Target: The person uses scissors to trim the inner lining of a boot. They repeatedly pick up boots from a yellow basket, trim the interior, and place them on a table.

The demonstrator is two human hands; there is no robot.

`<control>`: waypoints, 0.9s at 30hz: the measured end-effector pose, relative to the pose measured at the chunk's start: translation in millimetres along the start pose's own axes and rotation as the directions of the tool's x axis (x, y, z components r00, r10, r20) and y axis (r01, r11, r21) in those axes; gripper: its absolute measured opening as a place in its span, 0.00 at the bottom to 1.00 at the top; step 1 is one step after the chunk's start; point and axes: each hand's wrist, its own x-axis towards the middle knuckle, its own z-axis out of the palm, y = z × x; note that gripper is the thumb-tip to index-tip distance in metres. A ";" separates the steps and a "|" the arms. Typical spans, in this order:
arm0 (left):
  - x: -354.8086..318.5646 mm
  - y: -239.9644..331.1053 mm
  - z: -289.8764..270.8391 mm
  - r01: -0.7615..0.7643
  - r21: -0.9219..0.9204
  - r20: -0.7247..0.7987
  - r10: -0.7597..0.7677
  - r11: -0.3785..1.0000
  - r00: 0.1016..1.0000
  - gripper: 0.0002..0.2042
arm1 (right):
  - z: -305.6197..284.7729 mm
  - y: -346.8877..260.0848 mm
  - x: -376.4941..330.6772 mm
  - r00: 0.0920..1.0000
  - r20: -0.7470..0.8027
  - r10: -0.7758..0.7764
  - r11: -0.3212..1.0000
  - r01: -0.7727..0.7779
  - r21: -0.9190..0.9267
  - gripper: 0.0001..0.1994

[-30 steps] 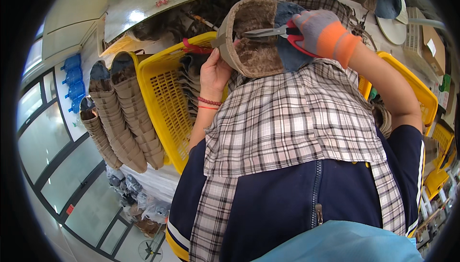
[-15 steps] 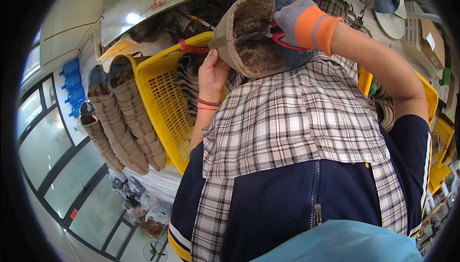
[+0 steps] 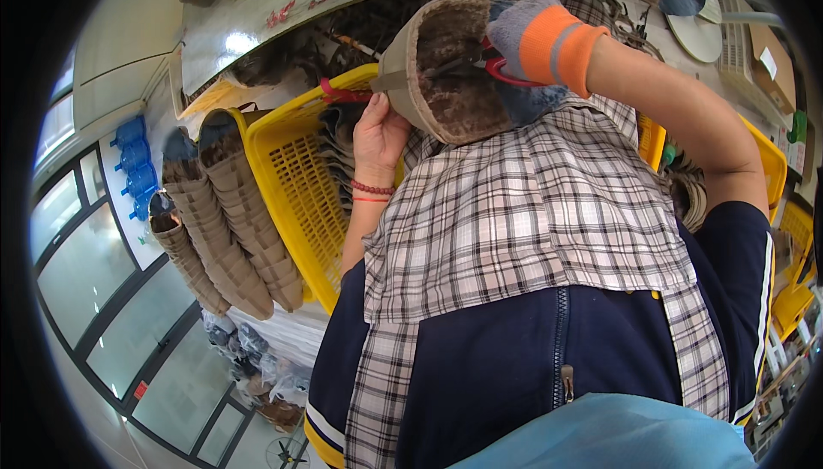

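Observation:
My bare left hand [image 3: 380, 136] grips the edge of a beige, fur-lined boot upper [image 3: 454, 102], thumb on top near a narrow beige strap; two red bracelets circle the wrist. Brown pile shows inside the upper's wide opening, and its right part is blue-grey. In a grey and orange knitted glove, my right hand [image 3: 533, 40] is closed on red-handled scissors [image 3: 506, 73]. The dark blades point left into the opening, over the pile. Whether they touch it I cannot tell. The upper rests against the checked apron [image 3: 531, 203] on my lap.
A yellow plastic basket [image 3: 300, 177] with stacked dark pieces stands to the left. Beside it lean long stacks of similar beige uppers [image 3: 227, 229]. A worktable edge [image 3: 257, 40] runs across the far side. More yellow baskets [image 3: 765, 165] are at the right, near a cardboard box [image 3: 771, 70].
The scissor blades have turned slightly and look darker inside the opening. Both hands keep their grip, and the upper has barely moved. The whole view has shifted a little.

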 end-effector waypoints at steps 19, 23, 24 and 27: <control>1.0 0.8 -6.8 0.006 0.020 -0.009 -0.006 1.000 1.000 0.23 | 28.5 18.4 -47.9 0.997 -0.026 0.066 0.963 -0.057 0.265 0.26; -0.1 1.1 -4.4 0.005 0.007 -0.014 -0.005 1.000 1.000 0.23 | 25.3 18.0 -43.9 0.999 0.009 0.035 0.971 -0.036 0.235 0.25; -0.4 1.5 -3.0 0.015 -0.012 -0.019 -0.015 1.000 1.000 0.21 | 21.8 16.4 -40.9 0.997 0.064 0.035 0.975 -0.049 0.218 0.25; 0.4 1.3 -1.1 0.041 -0.052 -0.024 -0.043 0.998 0.999 0.18 | 18.4 15.4 -43.2 0.988 0.133 0.072 0.973 -0.099 0.208 0.24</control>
